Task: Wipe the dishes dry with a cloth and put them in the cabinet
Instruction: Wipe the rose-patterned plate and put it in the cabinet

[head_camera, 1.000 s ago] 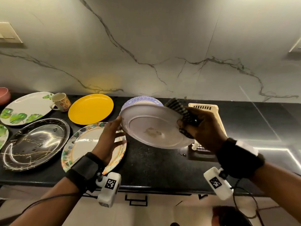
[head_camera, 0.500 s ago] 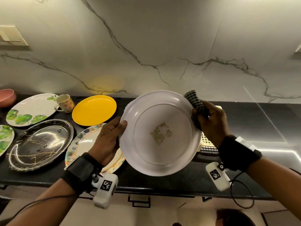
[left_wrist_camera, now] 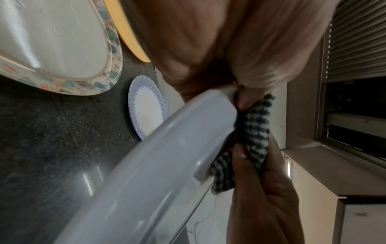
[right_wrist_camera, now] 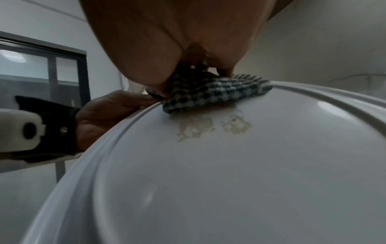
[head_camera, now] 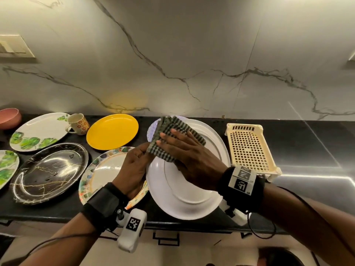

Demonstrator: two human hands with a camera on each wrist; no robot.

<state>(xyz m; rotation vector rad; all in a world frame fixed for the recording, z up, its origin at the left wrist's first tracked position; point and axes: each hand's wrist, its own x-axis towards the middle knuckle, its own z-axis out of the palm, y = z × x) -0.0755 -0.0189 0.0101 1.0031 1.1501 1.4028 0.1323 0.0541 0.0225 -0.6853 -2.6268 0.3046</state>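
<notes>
Your L hand (head_camera: 132, 169) grips white plate (head_camera: 182, 198) by its rim; your R hand (head_camera: 192, 162), fingers straight, presses checked cloth (head_camera: 169, 129) on its underside.

No readable words or numbers; black-and-white square code markers (head_camera: 133, 224) stand on the white wrist camera (head_camera: 127, 244) and black wristband (head_camera: 223, 181).

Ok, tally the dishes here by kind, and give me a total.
Plates: 7
Cups: 1
Bowls: 1
Total: 9
</notes>
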